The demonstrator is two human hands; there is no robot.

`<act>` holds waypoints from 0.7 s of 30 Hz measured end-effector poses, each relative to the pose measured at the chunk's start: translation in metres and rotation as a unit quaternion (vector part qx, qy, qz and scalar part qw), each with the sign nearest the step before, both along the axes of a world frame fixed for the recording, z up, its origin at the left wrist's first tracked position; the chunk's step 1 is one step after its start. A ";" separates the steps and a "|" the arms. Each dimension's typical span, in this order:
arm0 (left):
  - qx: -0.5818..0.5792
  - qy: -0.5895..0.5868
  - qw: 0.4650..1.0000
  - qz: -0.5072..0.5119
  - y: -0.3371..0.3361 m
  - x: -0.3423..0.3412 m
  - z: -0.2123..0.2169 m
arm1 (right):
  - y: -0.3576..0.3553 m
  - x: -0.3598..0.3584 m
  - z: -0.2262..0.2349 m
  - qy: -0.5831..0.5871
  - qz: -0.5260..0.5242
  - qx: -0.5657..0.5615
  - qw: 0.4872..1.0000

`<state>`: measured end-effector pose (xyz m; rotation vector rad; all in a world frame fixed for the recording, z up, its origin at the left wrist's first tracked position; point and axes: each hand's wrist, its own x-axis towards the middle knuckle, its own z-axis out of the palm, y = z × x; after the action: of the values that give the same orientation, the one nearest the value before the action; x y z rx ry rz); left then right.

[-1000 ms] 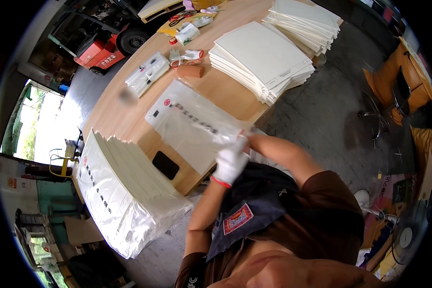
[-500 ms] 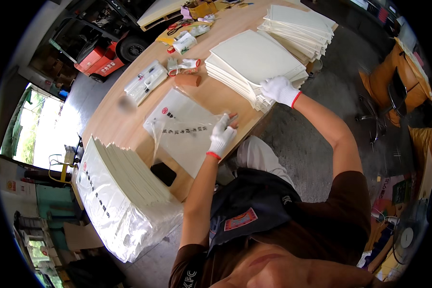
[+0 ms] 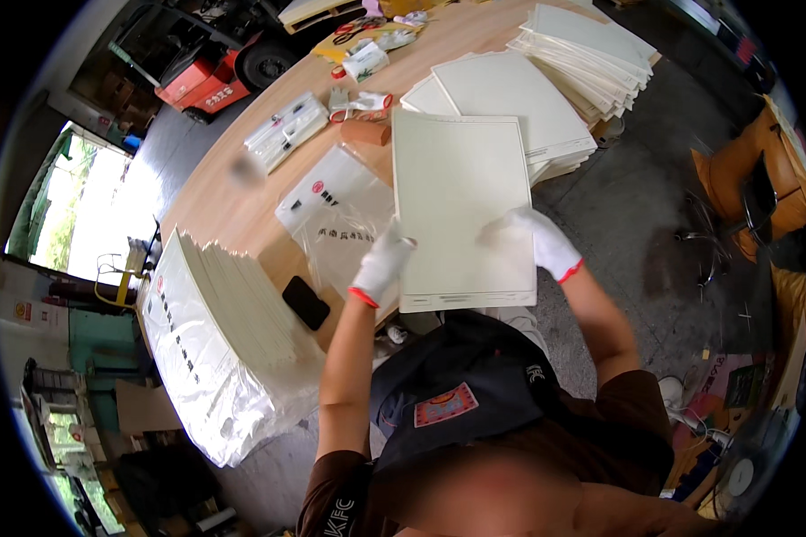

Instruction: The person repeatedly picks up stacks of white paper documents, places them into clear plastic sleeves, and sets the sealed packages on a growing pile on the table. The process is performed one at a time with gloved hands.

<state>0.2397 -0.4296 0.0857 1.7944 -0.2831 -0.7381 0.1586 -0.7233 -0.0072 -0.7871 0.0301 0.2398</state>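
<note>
- Left hand [image 3: 382, 266], white-gloved with a red cuff, closed on the left edge of a cream board [image 3: 461, 210], fingers curled round the edge.
- Right hand [image 3: 535, 242], gloved the same, gripping the board's lower right part, fingers spread flat on its face.
- Board held level over the near edge of the table [image 3: 233, 201], long side running away from the body, between the 2 hands.
- Under and left of the board, a clear bag [image 3: 336, 210] with dark print and a red mark, lying flat on the table, partly covered by the board.
- Beyond the board, 2 stacks of like boards [image 3: 546, 89], fanned at the edges, on the far right part of the table.
- Left of the hands, a big leaning stack of bagged boards [image 3: 219, 331] in clear wrap, at the table's near left end.
- Black phone [image 3: 305, 302] flat on the table between that stack and the bag, just beside the left hand.
- Farther up the table: a brown block [image 3: 365, 132], a spare glove [image 3: 358, 103], small clear packs [image 3: 285, 132].
- Red forklift [image 3: 208, 72] on the floor past the table; wooden chair [image 3: 766, 170] well apart to the right.
</note>
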 end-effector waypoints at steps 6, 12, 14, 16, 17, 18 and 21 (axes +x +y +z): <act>0.200 -0.322 0.914 -0.144 -0.058 -0.072 -0.017 | 0.081 0.002 0.013 0.005 -0.150 -0.342 0.927; -0.342 0.094 0.924 0.144 0.020 -0.026 0.013 | 0.052 -0.017 0.076 -0.181 -0.119 -0.683 0.697; -0.387 0.054 0.906 0.166 0.065 0.001 0.018 | 0.052 -0.024 0.114 -0.250 -0.074 -0.714 0.650; -0.436 0.056 0.892 0.107 0.097 0.014 0.036 | 0.060 -0.026 0.129 -0.333 -0.046 -0.765 0.550; -0.402 0.010 0.911 0.095 0.102 0.006 0.043 | 0.062 -0.025 0.129 -0.383 -0.016 -0.793 0.474; -0.367 -0.036 0.926 0.081 0.099 -0.011 0.064 | 0.064 -0.022 0.130 -0.428 0.011 -0.814 0.393; -0.163 -0.191 0.966 -0.065 0.083 -0.043 0.053 | 0.105 -0.003 0.113 -0.399 0.111 -0.825 0.385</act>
<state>0.1965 -0.3463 0.1388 1.5999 -0.7431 -0.3989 0.1560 -0.6184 0.1062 -2.9317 -0.9447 -0.0563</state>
